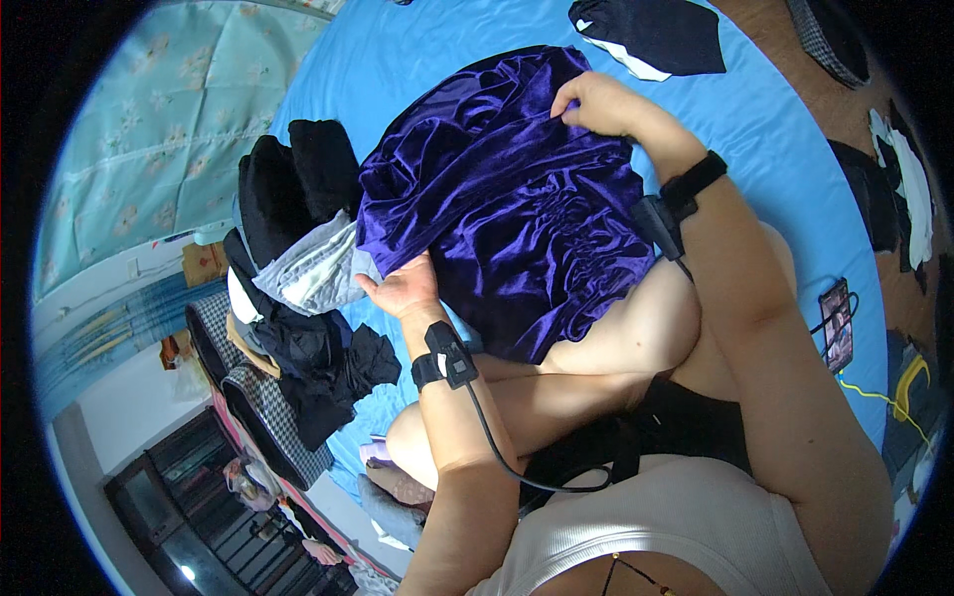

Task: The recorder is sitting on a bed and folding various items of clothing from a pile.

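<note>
A deep purple velvet garment (527,189) lies spread and wrinkled over the bed in front of my crossed legs, with a gathered stretch near my knee. At its far right edge my right hand (598,103) is closed, thumb and fingers pinching the cloth. My left hand (405,288) is palm up at the garment's near left corner. Its thumb stands apart, while its fingers reach under the velvet and are partly hidden. Close beside the left hand is a folded light grey cloth (313,270).
Rolled black clothes (278,184) and crumpled dark clothes (328,363) are piled at left on the blue sheet (775,149). A folded black garment (656,35) lies at the far right. A phone with a cable (838,323) rests near the bed's right edge.
</note>
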Demonstrator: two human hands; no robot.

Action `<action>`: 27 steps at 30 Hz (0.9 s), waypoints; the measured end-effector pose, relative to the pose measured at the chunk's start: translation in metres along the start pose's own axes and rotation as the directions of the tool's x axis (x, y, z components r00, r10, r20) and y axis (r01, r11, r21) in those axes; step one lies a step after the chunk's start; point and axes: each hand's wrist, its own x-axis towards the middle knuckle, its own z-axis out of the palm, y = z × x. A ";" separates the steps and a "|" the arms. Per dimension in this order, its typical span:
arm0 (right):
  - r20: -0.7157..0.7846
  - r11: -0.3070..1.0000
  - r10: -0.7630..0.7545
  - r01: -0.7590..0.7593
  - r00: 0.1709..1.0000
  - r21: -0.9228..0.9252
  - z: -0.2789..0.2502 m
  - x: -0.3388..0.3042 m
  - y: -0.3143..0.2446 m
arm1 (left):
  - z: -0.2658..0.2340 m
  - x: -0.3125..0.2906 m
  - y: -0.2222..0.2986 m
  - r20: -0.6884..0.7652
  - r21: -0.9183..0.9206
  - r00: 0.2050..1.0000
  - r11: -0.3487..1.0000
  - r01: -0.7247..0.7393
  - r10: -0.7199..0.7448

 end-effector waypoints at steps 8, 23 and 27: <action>-0.567 0.962 -0.127 0.240 0.814 0.129 -0.025 -0.002 0.008 | 0.002 -0.001 0.001 0.023 0.050 1.000 0.999 -0.017 0.016; -0.340 0.941 0.160 -0.040 0.927 0.335 -0.012 0.002 0.003 | -0.003 0.000 0.000 0.024 0.047 1.000 0.999 -0.015 0.013; -0.318 0.750 0.226 0.044 0.921 0.660 -0.028 -0.004 -0.002 | -0.003 0.000 -0.001 -0.029 0.015 0.999 1.000 -0.027 0.027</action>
